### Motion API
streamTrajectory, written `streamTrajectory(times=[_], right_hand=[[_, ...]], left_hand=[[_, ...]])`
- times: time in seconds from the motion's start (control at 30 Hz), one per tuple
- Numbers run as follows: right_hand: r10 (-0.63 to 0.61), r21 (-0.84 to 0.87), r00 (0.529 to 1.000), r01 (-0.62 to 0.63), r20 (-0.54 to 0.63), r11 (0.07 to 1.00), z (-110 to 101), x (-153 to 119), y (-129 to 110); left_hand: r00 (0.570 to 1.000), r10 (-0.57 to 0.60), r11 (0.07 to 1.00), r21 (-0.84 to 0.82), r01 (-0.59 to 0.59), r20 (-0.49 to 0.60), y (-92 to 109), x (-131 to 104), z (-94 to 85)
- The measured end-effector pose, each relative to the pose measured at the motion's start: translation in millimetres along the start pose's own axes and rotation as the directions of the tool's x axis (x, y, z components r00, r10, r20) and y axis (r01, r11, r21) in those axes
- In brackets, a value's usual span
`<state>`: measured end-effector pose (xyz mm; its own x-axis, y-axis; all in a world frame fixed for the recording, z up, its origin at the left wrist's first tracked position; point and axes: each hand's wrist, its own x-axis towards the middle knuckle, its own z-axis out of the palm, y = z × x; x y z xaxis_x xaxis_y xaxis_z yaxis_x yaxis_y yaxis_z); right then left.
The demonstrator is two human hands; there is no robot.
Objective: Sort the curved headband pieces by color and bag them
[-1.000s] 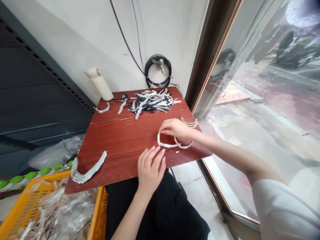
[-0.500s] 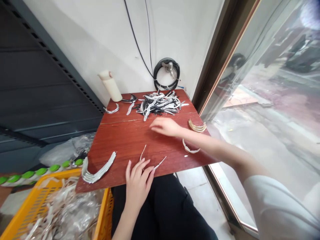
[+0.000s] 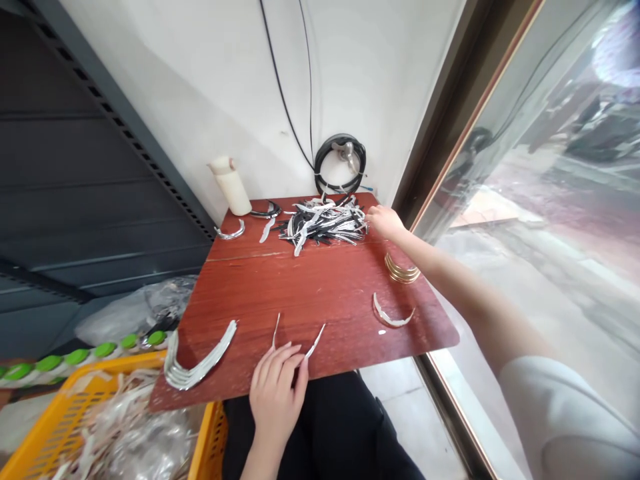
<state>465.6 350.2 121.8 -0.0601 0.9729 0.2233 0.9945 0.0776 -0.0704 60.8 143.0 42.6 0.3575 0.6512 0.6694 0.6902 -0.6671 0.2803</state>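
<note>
Head view, sole view. Worktop (image 3: 260, 287): reddish-brown board, set against a white wall.

Left hand (image 3: 277, 383): palm down at the near edge of the worktop, fingers close together, thumb to the right; has hold of one thin, pale curved band (image 3: 315, 341). Both ends of the band project beyond the fingers, pointing away from the person; its middle is hidden beneath the hand.

Right hand (image 3: 384, 222): far right of the worktop, fingers bent, fingertips at the right end of the pile of strips (image 3: 325, 227). Whether a strip is pinched, and how far the fingers are parted, cannot be told. Pile: black, white and silver pieces, tangled, at the far side.

On the worktop, front left: nest of silvery-white curved bands (image 3: 193, 377). Right side: set of gold curved bands (image 3: 403, 273); nearer the person, a pale curved band lying alone (image 3: 393, 321), with a small white scrap (image 3: 382, 332) just beside it. Far left: cream bottle (image 3: 233, 190), upright; silver curved bands (image 3: 233, 235) near its base; black curved bands (image 3: 265, 213) to its right; a loose white strip (image 3: 267, 231) near these.

Behind the pile: coil of black cable (image 3: 362, 165) at the wall. Lower left, beside the worktop: orange crate (image 3: 200, 443) containing pale strips and clear plastic; beyond it, a row of green lids (image 3: 77, 358).
</note>
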Motion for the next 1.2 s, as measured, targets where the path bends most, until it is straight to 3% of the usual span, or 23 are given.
streamTrajectory(times=[0.17, 0.27, 0.37, 0.43, 0.5, 0.57, 0.63, 0.8, 0.93, 1.07, 1.13, 1.2], right_hand=[[-0.069, 0.087, 0.997, 0.065, 0.039, 0.994, -12.3, 4.9, -0.6], [-0.026, 0.156, 0.999, 0.021, 0.032, 0.988, -24.5, 8.6, -1.9], [0.011, 0.258, 1.000, -0.018, 0.029, 0.966, -38.9, 8.7, -17.6], [-0.026, 0.402, 0.998, -0.002, 0.064, 0.916, -48.9, 2.7, -41.9], [-0.123, 0.635, 0.981, 0.000, 0.151, 0.773, -58.7, -9.0, -77.3], [-0.283, 0.828, 0.919, -0.075, 0.274, 0.556, -67.5, -24.6, -119.6], [-0.367, 0.852, 0.850, -0.165, 0.379, 0.497, -73.3, -41.1, -162.7], [-0.354, 0.648, 0.733, -0.154, 0.581, 0.746, -61.6, -72.1, -246.5], [-0.321, 0.520, 0.676, -0.107, 0.663, 0.848, -36.3, -84.0, -275.5], [-0.363, 0.535, 0.714, -0.020, 0.599, 0.845, -28.1, -90.2, -274.9], [-0.333, 0.447, 0.768, 0.068, 0.547, 0.892, -31.9, -93.5, -269.5], [-0.332, 0.360, 0.782, 0.148, 0.527, 0.921, -36.1, -98.1, -264.3]], left_hand=[[1.000, -0.011, 1.000, 0.011, 0.011, 0.008, 2.5, -0.3, -1.3], [1.000, -0.021, 1.000, 0.005, 0.021, 0.014, 3.6, -0.2, -1.4], [1.000, -0.026, 1.000, -0.005, 0.026, 0.006, 4.9, 0.5, -1.4], [0.999, -0.032, 0.999, -0.013, 0.032, 0.004, 6.3, 1.0, -1.2], [0.999, -0.039, 0.999, -0.026, 0.038, -0.013, 7.9, 1.1, -0.7], [0.997, -0.054, 0.998, -0.033, 0.052, -0.048, 9.4, 0.2, 0.2], [0.992, -0.085, 0.996, -0.026, 0.083, -0.097, 10.5, -1.7, 1.5], [0.974, -0.169, 0.985, 0.003, 0.171, -0.152, 10.4, -7.2, 4.1], [0.964, -0.188, 0.981, 0.010, 0.193, -0.188, 8.4, -9.7, 3.6], [0.960, -0.197, 0.979, 0.008, 0.202, -0.197, 6.2, -11.1, 1.9], [0.964, -0.189, 0.981, 0.010, 0.194, -0.189, 5.5, -11.4, 1.4], [0.965, -0.191, 0.981, 0.009, 0.195, -0.180, 5.0, -11.2, 1.3]])
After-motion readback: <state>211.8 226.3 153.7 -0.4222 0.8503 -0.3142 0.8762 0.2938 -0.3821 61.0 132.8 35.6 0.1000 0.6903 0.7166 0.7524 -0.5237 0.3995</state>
